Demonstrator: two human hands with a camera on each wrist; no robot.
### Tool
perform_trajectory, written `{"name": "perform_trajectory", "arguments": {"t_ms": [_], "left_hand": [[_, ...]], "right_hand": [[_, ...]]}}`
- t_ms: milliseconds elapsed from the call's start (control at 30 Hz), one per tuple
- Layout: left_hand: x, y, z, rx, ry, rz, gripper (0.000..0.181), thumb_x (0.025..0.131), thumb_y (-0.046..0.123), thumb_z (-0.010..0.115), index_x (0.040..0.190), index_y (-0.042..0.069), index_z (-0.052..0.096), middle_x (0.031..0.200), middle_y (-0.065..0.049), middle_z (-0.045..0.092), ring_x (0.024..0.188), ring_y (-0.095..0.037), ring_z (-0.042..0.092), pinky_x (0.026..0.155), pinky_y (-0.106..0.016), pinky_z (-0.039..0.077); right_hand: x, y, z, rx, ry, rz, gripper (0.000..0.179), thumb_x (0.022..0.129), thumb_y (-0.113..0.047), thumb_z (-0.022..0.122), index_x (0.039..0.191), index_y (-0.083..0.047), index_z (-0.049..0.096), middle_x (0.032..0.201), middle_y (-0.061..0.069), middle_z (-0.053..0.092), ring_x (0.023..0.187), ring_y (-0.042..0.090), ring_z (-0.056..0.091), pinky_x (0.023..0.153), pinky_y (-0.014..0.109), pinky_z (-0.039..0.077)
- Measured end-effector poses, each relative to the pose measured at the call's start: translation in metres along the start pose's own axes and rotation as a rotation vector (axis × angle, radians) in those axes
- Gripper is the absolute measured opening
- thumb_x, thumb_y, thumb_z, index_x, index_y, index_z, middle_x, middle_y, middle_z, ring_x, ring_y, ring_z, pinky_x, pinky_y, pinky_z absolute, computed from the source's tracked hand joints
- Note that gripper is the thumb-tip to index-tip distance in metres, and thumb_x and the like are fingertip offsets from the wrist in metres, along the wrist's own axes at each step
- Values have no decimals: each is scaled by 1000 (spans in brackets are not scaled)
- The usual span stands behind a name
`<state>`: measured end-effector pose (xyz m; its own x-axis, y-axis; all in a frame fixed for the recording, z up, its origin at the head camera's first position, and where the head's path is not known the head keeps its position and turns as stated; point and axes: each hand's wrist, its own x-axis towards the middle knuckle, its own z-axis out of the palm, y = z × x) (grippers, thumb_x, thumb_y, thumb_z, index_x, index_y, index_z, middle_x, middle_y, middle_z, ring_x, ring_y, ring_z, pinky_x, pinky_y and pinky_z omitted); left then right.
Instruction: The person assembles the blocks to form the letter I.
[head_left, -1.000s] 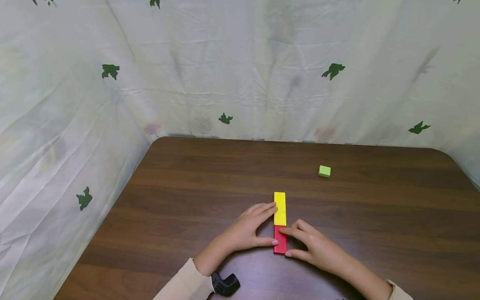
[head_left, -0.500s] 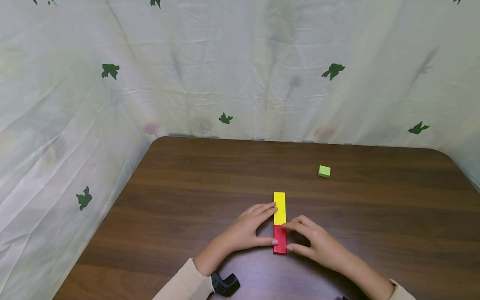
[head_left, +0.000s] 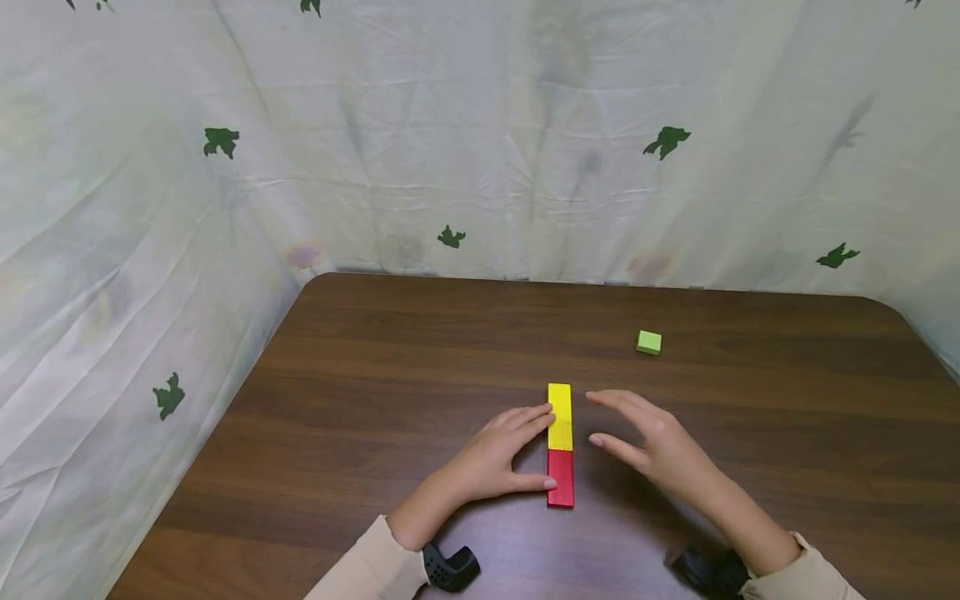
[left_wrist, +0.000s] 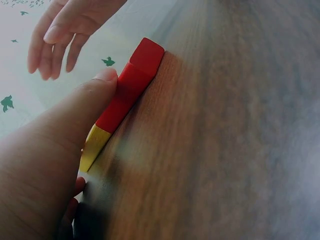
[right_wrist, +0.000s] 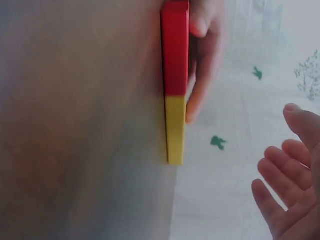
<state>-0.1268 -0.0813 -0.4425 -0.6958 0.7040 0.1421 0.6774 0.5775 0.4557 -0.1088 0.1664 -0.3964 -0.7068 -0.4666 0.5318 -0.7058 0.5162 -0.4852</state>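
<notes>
On the table, a yellow block (head_left: 560, 425) and a red block (head_left: 562, 475) lie end to end in one straight line, the yellow one farther away. My left hand (head_left: 495, 458) rests along their left side, fingertips at the yellow block and thumb on the edge of the red block (left_wrist: 132, 85). To the right of the row, my right hand (head_left: 660, 442) is apart from both blocks, its thumb and fingers spread with nothing between them. The right wrist view shows that hand's loosely bent fingers (right_wrist: 280, 170) away from the row.
A small light green block (head_left: 648, 342) lies farther back, to the right of the row. The brown wooden table (head_left: 390, 333) ends at a pale curtain (head_left: 510, 150) with green leaf shapes. Each wrist wears a black device (head_left: 452, 570).
My right hand has let go of the red block and moved away to the right and farther back. The left hand and all the blocks have stayed in place.
</notes>
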Motion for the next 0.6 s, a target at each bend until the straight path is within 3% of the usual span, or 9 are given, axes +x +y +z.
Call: {"name": "perform_trajectory", "arguments": {"t_ms": [333,467,600], "left_hand": [[0,1,0,2,5,2,77,77,57,58,139,16,36,143,4,29,126,-18,30,100,-41,28],[0,1,0,8,5,0,77,77,58,58,139,16,36,143,4,29,126,-18,30,100,-41,27],[0,1,0,14,6,3,78,77,58,57,139,16,36,143,4,29,126,-18,30,100,-41,27]], "right_hand": [[14,21,-16,-57,105,64,62,68,-11,78,124,-6,53,120,6,55,109,20,51,92,16,34],[18,31,-20,-69,154,105,63,66,-7,78,124,-6,53,120,6,55,110,21,50,92,14,33],[21,43,-23,-78,191,138,62,66,-2,77,123,-5,53,119,6,55,107,21,51,89,22,39]]}}
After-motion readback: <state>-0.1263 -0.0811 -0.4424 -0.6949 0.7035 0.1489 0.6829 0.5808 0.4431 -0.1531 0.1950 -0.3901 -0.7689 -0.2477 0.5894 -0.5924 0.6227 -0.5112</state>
